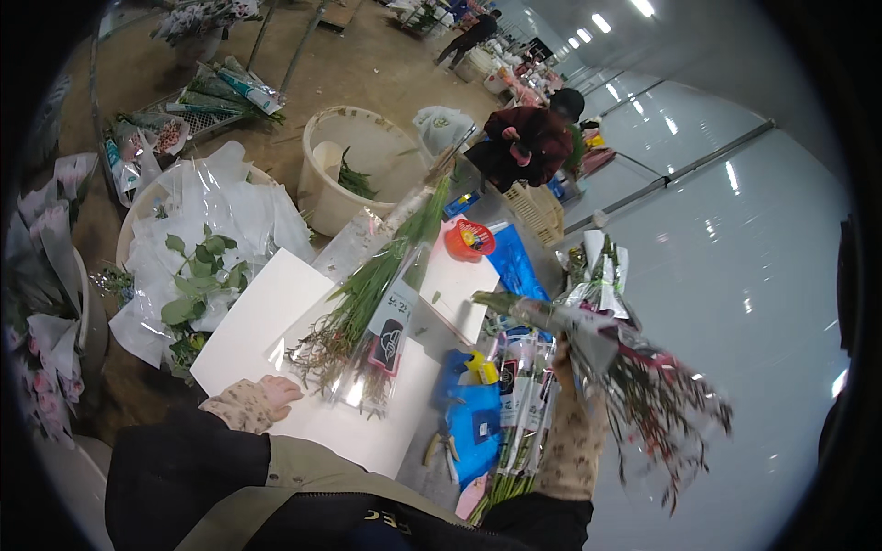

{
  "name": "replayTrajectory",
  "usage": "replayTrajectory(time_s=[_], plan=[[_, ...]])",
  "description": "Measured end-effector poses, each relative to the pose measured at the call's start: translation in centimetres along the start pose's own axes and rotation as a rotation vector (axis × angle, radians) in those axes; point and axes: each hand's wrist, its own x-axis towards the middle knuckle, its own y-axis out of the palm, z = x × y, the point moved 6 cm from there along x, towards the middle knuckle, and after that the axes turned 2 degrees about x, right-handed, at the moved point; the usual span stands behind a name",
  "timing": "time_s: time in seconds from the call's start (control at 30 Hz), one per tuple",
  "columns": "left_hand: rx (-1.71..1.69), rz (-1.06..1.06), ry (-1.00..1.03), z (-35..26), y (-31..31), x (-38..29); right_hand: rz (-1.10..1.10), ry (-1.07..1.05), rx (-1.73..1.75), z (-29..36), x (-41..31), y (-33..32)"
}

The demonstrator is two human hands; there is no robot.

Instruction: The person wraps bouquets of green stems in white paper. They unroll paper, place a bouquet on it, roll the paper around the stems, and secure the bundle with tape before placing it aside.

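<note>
My left hand [279, 397] rests at the edge of a white board [365, 441], with nothing seen in it. On the board, just right of that hand, lies a bunch of long green stems with reddish-brown tips [365, 296], partly over a printed clear plastic sleeve [396, 324]. Out to the right, my right hand [566, 355] is raised and mostly hidden behind a wrapped bouquet [599, 344] with dark pink and reddish sprigs, which it holds tilted. Below it lie several sleeved flower bunches [527, 392] with green stems.
Pliers [442, 448], a yellow item [484, 368] and blue plastic [475, 420] lie centre right. Beyond are a red tub [470, 241] and a yellow crate [534, 210]. Bins, one with wrapped flowers [213, 206], another a white bucket [310, 172], stand left. A person [530, 141] works beyond the table.
</note>
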Motion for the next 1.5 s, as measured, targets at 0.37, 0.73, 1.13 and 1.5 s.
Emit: replayTrajectory(time_s=[0.37, 0.73, 1.13, 1.5], plan=[[-0.431, -0.463, 0.822, -22.9, -12.0, 8.7, -0.458, -0.34, -0.108, -22.5, -23.7, 7.7], [-1.081, -0.355, 0.383, -31.6, -13.2, 15.1, -0.607, -0.565, -1.27, -23.1, -20.5, 7.1], [-0.856, -0.683, 0.391, -32.6, -16.8, 14.5, -0.768, -0.76, -1.492, -31.0, -10.1, -0.1], [0.091, -0.395, -0.167, -31.7, -20.4, 2.1, -0.368, -0.545, -1.842, -28.2, -14.7, -1.8]])
